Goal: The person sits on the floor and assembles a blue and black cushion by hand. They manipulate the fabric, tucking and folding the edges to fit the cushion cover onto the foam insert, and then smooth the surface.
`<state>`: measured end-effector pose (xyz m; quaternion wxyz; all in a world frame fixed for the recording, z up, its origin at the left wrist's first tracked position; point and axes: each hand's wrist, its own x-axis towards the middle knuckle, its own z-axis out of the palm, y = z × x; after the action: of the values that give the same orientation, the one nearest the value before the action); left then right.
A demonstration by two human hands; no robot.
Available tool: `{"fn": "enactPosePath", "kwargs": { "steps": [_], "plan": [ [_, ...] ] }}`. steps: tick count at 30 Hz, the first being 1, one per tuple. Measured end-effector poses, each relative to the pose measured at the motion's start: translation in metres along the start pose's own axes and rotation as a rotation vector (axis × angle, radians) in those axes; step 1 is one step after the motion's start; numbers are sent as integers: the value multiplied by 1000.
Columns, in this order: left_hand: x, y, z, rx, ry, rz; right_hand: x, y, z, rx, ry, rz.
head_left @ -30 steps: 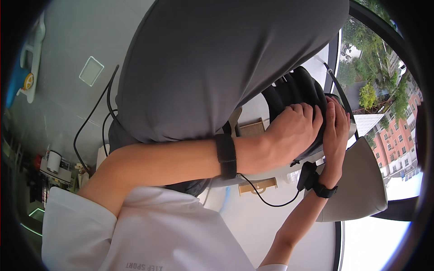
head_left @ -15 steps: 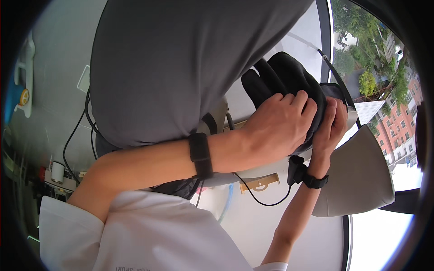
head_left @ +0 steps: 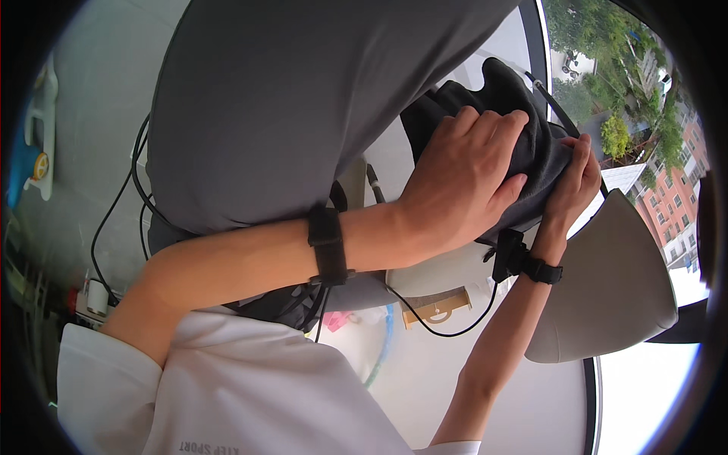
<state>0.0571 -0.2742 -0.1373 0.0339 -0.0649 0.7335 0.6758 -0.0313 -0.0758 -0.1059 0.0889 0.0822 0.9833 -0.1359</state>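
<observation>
A piece of soft black cloth (head_left: 527, 159) lies bunched in folds beside the large dark grey fabric (head_left: 250, 114), apparently a trouser leg. Over the near side of the cloth, my left hand (head_left: 462, 178) has its fingers bent and gripping, with the thumb apart from them. At the cloth's right edge, my right hand (head_left: 572, 186) curls its fingers round the material. The cloth's underside and the right hand's inner fingers are hidden. A black strap (head_left: 327, 246) circles my left wrist. My right wrist carries another strap (head_left: 542, 269) with a small black device (head_left: 509, 256).
A beige padded panel (head_left: 607, 288) stands right of my right forearm. Black cables (head_left: 444, 332) loop below my hands and at the left. A light wooden piece (head_left: 440, 307) lies beneath them. The window (head_left: 607, 91) shows trees and buildings. A blue object (head_left: 24, 163) sits far left.
The cloth has changed shape, its finger-like lobes now crumpled into folds. My left hand has shifted slightly up with its thumb now visible; my right hand has moved slightly right.
</observation>
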Motion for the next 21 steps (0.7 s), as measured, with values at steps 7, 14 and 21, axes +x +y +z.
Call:
{"fn": "enactPosePath", "kwargs": {
  "steps": [7, 14, 21],
  "plan": [
    [-6, -4, 0, -19, 5, -10, -40, -59, 30, 89, 44, -226],
    [-4, 2, 2, -31, -38, -72, -25, -32, 14, 101, -114, -536],
    [-6, 10, 6, 8, -10, -45, -20, -39, 8, 71, -17, -323]
  ]
}}
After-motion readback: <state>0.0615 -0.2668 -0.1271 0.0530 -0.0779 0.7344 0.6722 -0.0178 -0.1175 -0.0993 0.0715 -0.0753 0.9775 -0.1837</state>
